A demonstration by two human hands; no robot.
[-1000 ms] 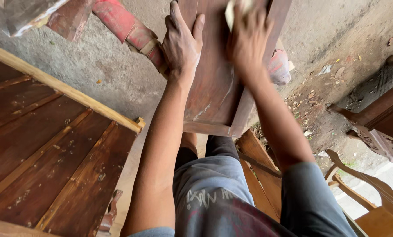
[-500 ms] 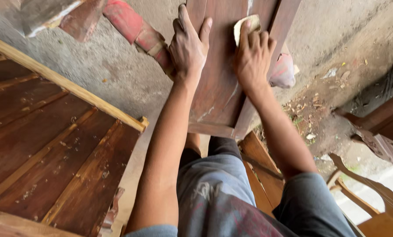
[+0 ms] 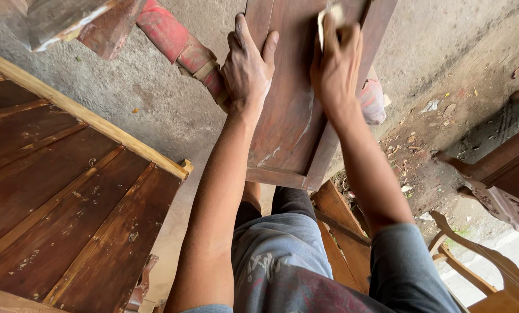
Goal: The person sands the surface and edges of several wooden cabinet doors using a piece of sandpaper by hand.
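A dark brown framed wooden panel point(image 3: 288, 124) lies in front of me, streaked with pale dust. My left hand point(image 3: 248, 66) rests flat on its left rail, fingers spread, holding nothing. My right hand point(image 3: 336, 64) presses a small pale piece of sandpaper point(image 3: 329, 17) against the panel's upper right part, fingers closed over it. My legs in grey shorts point(image 3: 282, 255) sit below the panel's near edge.
A large brown panelled board with a light wood rail point(image 3: 68, 191) leans at the left. A red and tan roll point(image 3: 181, 46) lies on the concrete floor above it. Carved wooden furniture parts point(image 3: 491, 191) stand at the right, and a wooden piece point(image 3: 343, 226) sits by my right leg.
My right hand with the sandpaper has slid down the panel toward me, then stayed near the upper right. My left hand has kept its place on the left rail.
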